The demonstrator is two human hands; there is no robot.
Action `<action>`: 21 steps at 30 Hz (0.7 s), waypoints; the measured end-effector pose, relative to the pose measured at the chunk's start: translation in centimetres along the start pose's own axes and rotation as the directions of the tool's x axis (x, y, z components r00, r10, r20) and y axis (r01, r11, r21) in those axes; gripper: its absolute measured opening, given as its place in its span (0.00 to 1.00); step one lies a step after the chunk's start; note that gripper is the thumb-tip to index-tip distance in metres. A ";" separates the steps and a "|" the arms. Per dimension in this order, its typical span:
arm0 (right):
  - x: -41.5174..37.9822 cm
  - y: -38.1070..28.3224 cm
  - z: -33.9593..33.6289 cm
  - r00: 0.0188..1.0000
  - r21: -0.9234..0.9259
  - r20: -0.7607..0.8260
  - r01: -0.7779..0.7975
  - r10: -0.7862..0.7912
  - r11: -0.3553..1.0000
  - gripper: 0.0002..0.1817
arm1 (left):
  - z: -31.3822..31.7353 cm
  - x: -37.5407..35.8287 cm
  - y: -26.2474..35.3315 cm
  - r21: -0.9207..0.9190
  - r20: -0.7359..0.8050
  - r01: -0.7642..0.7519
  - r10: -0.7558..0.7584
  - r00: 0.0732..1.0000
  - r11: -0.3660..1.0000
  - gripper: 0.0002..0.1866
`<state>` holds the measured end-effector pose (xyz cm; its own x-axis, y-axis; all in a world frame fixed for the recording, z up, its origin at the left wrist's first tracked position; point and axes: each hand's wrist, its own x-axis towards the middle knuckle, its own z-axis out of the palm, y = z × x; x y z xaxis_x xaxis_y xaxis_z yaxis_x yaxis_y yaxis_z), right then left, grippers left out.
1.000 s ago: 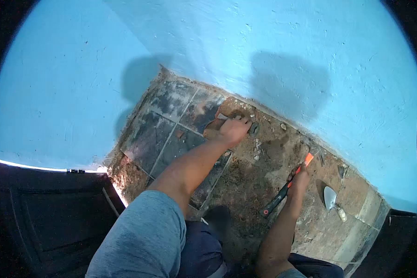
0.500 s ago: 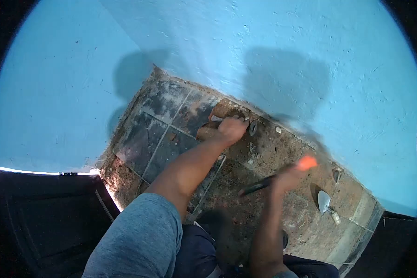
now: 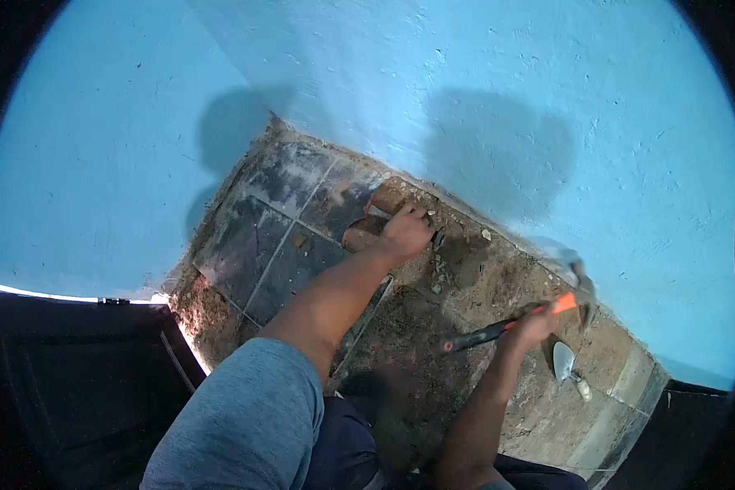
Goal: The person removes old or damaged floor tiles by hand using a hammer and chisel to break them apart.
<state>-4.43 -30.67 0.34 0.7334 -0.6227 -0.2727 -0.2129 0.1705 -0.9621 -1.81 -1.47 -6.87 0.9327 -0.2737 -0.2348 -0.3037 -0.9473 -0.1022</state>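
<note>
My left hand (image 3: 404,233) is closed around a short metal chisel (image 3: 438,238) pressed to the floor, at the edge where dark tiles (image 3: 257,245) meet bare mortar. Reddish broken pieces lie just under that hand. My right hand (image 3: 532,327) grips a hammer (image 3: 498,329) with a black and orange handle. It is held low over the floor to the right of the chisel, and its blurred head (image 3: 580,282) is near the foot of the wall.
A small pointed trowel (image 3: 563,359) lies on the floor just right of my right hand. Rough mortar bed (image 3: 457,286) with loose rubble spreads between my hands. The blue wall (image 3: 465,98) borders the floor at the back; dark panels stand at left and right.
My right hand lifted the hammer off the floor, swung it up, and now holds it out to the right. My left hand stayed on the chisel.
</note>
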 end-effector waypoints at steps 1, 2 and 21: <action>0.7 -0.1 0.0 0.996 0.013 -0.077 0.042 -0.041 0.999 0.20 | -0.5 -0.1 0.0 -0.011 0.021 0.009 -0.009 1.000 1.000 0.16; 1.1 -0.1 0.1 0.985 0.024 -0.153 0.085 -0.081 0.996 0.20 | -0.9 -0.2 0.0 -0.021 0.041 0.019 -0.018 0.999 1.000 0.15; -0.4 3.6 -1.6 0.951 -0.139 -0.199 -0.266 0.237 0.954 0.17 | -4.0 -3.6 0.8 -0.143 0.026 0.067 -0.064 0.998 0.988 0.26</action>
<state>-6.46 -31.03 -3.02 0.5189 -0.7036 -0.4854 -0.4883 0.2221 -0.8439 -4.61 -1.89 -2.20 0.9448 -0.2084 -0.2530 -0.2099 -0.9775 0.0213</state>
